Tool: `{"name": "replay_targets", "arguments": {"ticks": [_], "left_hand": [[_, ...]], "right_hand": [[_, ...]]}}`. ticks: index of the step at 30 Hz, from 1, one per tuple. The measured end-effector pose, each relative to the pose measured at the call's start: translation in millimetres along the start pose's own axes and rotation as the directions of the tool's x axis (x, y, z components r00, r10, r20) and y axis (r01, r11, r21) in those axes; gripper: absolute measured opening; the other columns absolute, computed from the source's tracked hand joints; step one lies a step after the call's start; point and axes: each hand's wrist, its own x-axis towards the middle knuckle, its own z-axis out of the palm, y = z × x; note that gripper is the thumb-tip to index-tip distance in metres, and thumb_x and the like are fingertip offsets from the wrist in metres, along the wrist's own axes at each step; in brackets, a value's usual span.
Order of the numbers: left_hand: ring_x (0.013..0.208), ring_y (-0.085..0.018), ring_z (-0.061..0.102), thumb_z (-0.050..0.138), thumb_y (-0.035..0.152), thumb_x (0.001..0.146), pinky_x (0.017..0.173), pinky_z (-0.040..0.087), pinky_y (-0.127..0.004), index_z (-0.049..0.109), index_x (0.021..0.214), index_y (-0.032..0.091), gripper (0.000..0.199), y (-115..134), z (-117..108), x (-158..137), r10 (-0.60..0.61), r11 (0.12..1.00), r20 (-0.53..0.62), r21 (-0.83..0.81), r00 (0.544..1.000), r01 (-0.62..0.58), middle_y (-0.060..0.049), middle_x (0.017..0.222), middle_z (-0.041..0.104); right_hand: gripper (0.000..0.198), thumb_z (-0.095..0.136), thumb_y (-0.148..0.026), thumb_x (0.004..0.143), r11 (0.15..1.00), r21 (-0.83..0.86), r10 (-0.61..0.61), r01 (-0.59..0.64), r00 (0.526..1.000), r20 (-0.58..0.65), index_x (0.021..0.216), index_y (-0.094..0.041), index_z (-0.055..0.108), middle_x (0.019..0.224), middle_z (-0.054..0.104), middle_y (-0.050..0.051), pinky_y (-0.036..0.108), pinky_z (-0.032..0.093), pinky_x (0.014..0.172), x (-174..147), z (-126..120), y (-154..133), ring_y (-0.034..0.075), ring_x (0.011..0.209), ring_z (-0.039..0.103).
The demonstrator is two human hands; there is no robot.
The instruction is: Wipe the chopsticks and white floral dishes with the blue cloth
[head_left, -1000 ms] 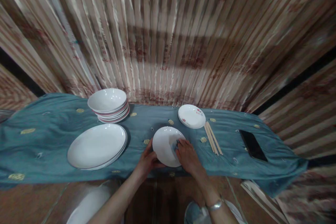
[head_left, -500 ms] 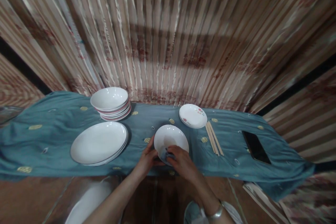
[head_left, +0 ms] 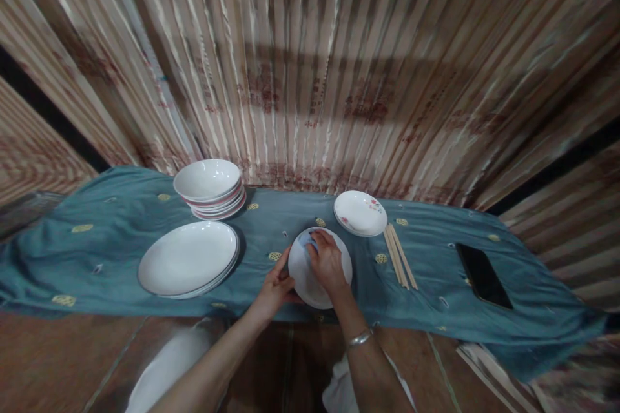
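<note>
A small white plate [head_left: 306, 281] is at the front middle of the table, tilted toward me. My left hand [head_left: 275, 289] grips its left rim, thumb over the edge and fingers partly hidden behind it. A bluish cloth [head_left: 306, 239] is bunched under the fingers of my right hand [head_left: 327, 259], which presses it against the upper part of the plate's face. A silver bracelet [head_left: 361, 337] circles my right wrist.
Large oval plates [head_left: 188, 258] are stacked at left, with a stack of bowls [head_left: 207, 181] behind them. Floral saucers [head_left: 358, 214], several chopsticks [head_left: 400, 258] and a black phone [head_left: 483, 276] lie to the right on the green tablecloth [head_left: 271, 206].
My right hand has moved the cloth from the lower part of the plate up to its far side. My left hand keeps its hold on the rim. The view has shifted slightly.
</note>
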Motion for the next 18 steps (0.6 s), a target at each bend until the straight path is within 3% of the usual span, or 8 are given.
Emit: {"name": "replay_targets", "arguments": {"ticks": [5,11,18], "left_hand": [[0.071,-0.019,0.063,0.064,0.017,0.068,0.060,0.055,-0.031,0.016,0.151,0.025,0.096,0.6,-0.4,-0.3,-0.020,1.000,-0.022,0.008,1.000,0.020,-0.007,0.095,0.069],[0.074,-0.021,0.063,0.066,0.020,0.068,0.062,0.057,-0.037,0.016,0.151,0.022,0.097,3.9,-1.0,0.1,-0.019,1.000,-0.032,0.013,0.999,0.019,-0.007,0.094,0.068],[0.073,-0.022,0.063,0.071,0.024,0.066,0.059,0.057,-0.037,0.018,0.151,0.025,0.100,1.5,-2.2,2.6,-0.013,1.000,-0.027,-0.013,1.000,0.013,-0.006,0.091,0.069]], "right_hand": [[0.027,0.047,-0.017,0.088,0.988,-0.157,0.011,-0.009,1.000,0.010,0.108,-0.014,0.064,0.116,0.064,0.015,0.038,0.044,0.100,-1.2,-7.4,18.2,0.024,0.111,0.057],[0.020,0.052,-0.014,0.085,0.951,-0.301,0.108,-0.065,0.986,0.127,0.102,-0.014,0.063,0.116,0.065,0.014,0.032,0.045,0.095,-18.2,-28.1,28.2,0.022,0.108,0.060],[0.012,0.057,-0.014,0.082,0.963,-0.259,0.148,-0.071,0.946,0.288,0.091,-0.016,0.065,0.094,0.070,0.009,0.028,0.047,0.082,-40.5,-49.4,22.7,0.021,0.092,0.065]]}}
